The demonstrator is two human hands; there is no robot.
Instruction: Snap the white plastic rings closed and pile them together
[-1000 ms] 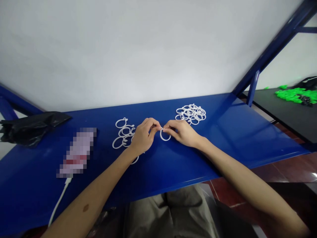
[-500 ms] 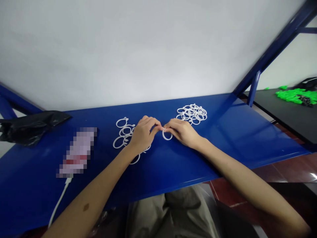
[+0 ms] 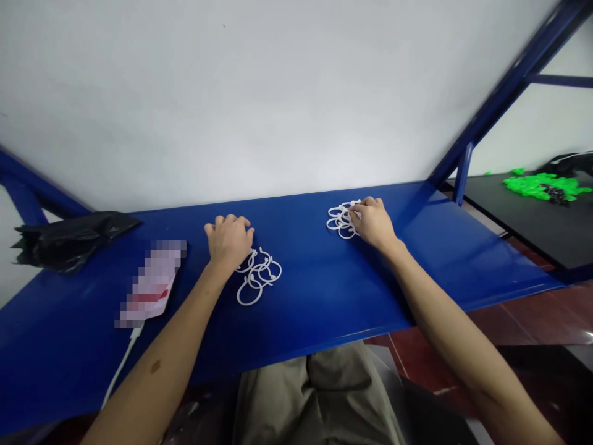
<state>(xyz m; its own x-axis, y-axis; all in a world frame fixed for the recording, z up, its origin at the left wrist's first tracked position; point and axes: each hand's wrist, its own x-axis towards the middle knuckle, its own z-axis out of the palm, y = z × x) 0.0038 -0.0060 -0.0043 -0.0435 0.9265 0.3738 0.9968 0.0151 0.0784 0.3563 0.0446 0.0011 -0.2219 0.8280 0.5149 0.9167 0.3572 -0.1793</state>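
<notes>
My left hand (image 3: 228,241) lies knuckles up on the left pile of white plastic rings (image 3: 257,276), fingers curled down over its far part; what they hold is hidden. My right hand (image 3: 372,220) rests on the right pile of white rings (image 3: 339,219) near the back of the blue shelf (image 3: 324,290), fingertips pinched at a ring on top of the pile. Most of that pile is hidden under the hand.
A blurred-out packet (image 3: 151,284) with a white cable (image 3: 121,364) lies left of my left arm. A black plastic bag (image 3: 69,238) sits at the far left. A blue upright (image 3: 463,173) stands at the right; beyond it green parts (image 3: 540,184) lie on a dark table.
Both hands held one ring together at the middle. They have parted: the left went back to the left pile, the right carried the ring to the right pile. The camera shifted slightly.
</notes>
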